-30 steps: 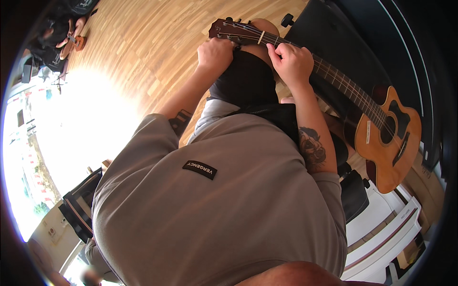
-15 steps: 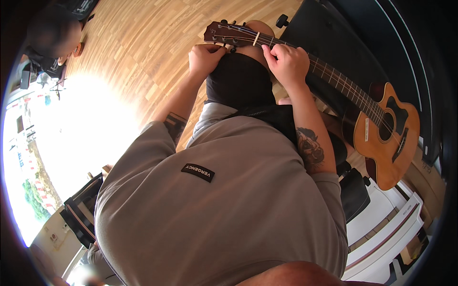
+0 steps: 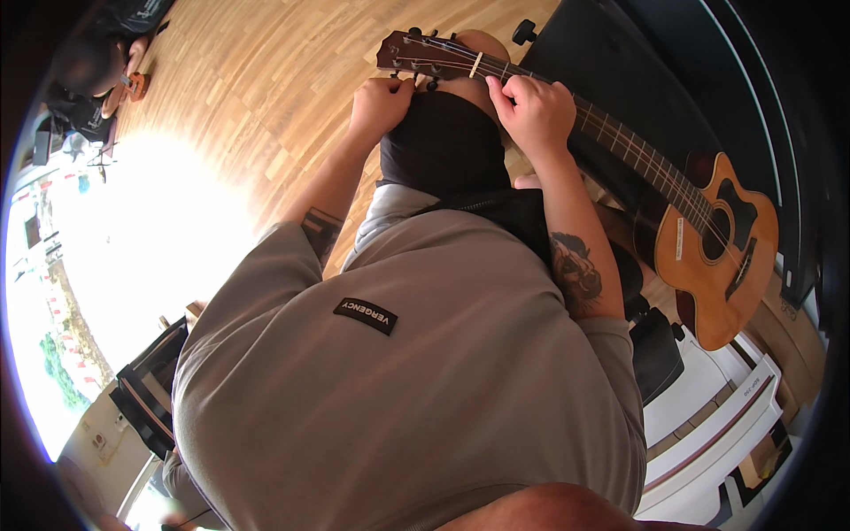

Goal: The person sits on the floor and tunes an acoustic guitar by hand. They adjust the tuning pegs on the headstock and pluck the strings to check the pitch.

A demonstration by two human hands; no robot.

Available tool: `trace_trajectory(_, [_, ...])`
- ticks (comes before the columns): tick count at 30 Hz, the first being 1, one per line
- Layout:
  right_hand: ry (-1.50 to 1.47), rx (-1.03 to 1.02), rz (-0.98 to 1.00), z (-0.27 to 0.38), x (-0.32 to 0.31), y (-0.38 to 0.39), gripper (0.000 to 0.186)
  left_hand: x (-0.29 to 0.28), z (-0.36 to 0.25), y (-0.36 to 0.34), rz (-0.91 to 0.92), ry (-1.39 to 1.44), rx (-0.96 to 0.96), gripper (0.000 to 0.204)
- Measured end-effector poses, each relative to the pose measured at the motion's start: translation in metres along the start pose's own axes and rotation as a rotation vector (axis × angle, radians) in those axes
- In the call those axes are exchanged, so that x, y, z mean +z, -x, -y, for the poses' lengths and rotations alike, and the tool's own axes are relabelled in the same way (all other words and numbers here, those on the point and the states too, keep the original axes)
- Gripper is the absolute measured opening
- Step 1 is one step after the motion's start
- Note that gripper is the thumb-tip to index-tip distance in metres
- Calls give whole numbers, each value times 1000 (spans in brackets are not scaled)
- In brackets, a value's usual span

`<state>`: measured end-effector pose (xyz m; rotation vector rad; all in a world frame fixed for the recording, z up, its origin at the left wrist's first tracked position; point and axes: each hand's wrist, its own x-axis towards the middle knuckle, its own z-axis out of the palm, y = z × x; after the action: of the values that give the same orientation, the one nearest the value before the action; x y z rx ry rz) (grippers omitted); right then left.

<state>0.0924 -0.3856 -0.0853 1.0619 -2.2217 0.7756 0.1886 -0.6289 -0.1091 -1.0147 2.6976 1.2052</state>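
Note:
An acoustic guitar (image 3: pixel 722 296) with a pale wooden top and dark pickguard lies at the right, its neck running up and left across my raised knee. My left hand (image 3: pixel 379 106) is closed at the near edge of the brown headstock (image 3: pixel 416 55), its fingertips pinched on a tuning peg that they partly cover. On the neck (image 3: pixel 620 140), just below the white nut (image 3: pixel 475 65), rests my right hand (image 3: pixel 537 113). Its fingers are curled over the neck and strings, the thumb stretched toward the nut.
Black padded furniture (image 3: pixel 637 66) stands behind the guitar neck. A white keyboard-like instrument (image 3: pixel 708 451) is at the lower right. At the far upper left, another person holds a small wooden instrument (image 3: pixel 135 87). Bright glare falls on the wooden floor (image 3: pixel 266 80).
My left hand has shifted slightly at the headstock, its fingers turned a little. My right hand stays in nearly the same place. The other person's arm has moved.

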Motion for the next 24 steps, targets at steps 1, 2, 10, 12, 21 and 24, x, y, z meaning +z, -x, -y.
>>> trace_trajectory(1, [1, 2, 1, 0, 0, 1, 45, 0, 0, 1, -10, 73, -42, 38])
trace_trajectory(2, [1, 3, 2, -1, 0, 2, 46, 6, 6, -1, 40, 285, -145, 37])
trace_trajectory(10, [26, -22, -8, -2, 0, 0, 46, 6, -6, 14, -163, 11, 73, 26])
trace_trajectory(12, [31, -40, -5, -3, 1, 1, 46, 4, -14, 15, -181, -318, 215, 28])
trace_trajectory(21, [36, -41, -12, -1, 2, 0, 49, 14, 23, -9, 77, 580, -167, 35])
trace_trajectory(24, [50, -44, -16, -1, 1, 0, 49, 16, 22, -10, 25, 541, -116, 34])
